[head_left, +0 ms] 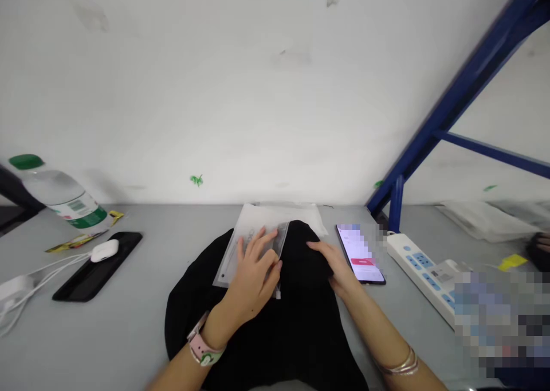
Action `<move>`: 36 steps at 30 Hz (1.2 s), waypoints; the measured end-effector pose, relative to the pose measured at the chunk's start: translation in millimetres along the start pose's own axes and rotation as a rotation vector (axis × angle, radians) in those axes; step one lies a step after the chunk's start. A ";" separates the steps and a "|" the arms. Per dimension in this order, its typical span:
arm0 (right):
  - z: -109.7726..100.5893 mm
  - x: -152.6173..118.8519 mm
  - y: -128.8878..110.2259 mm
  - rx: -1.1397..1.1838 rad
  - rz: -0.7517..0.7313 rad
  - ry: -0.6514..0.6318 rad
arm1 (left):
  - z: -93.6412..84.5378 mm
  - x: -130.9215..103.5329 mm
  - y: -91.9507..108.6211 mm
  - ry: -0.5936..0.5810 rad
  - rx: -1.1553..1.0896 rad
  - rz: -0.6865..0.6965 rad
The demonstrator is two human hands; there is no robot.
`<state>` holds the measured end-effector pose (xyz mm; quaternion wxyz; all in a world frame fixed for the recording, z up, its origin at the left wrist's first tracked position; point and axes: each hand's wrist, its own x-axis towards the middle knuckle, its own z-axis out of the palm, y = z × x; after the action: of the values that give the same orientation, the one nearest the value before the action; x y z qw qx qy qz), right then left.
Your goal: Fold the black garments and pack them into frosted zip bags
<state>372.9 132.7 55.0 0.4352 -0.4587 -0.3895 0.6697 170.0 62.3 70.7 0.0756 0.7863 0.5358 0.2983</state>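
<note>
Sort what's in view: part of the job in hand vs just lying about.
In hand:
- black cloth, held by right hand
- clear plastic bag, under left hand
- perhaps white packaging behind

Apparently lying about:
- bottle
- black phone
- white case
- lit phone
- power strip

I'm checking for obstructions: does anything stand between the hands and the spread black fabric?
Yes, partly: a flat, translucent plastic bag lies between the left hand and the spread black fabric. Nothing visible stands between the right hand and that fabric, which it touches directly.
</note>
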 end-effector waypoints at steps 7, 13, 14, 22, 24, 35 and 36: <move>6.8 -7.7 1.2 -0.195 -0.005 -0.222 | -4.3 -0.5 5.6 -0.070 -0.074 0.091; 14.0 -8.1 5.6 -0.100 -0.040 -0.107 | 0.8 -2.9 11.8 0.041 0.043 0.152; 13.6 -7.1 5.9 -0.062 -0.027 -0.076 | 2.5 -2.9 10.7 0.109 0.071 0.105; 3.5 -0.1 2.7 0.151 0.070 0.057 | 9.0 -1.0 -1.3 0.293 0.010 -0.345; 3.5 -1.0 1.8 0.155 0.091 0.062 | 11.8 -0.7 -2.9 0.272 -0.225 -0.429; 11.7 3.2 16.0 0.309 -0.075 0.294 | 27.3 2.7 7.4 0.000 -0.900 -0.512; 11.5 4.3 17.5 0.326 -0.091 0.315 | 28.1 2.0 12.0 0.003 -0.897 -0.482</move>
<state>357.1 129.7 40.8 0.5887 -0.4633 -0.2235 0.6236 195.6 64.7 54.0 0.4717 0.5302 0.5212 0.4741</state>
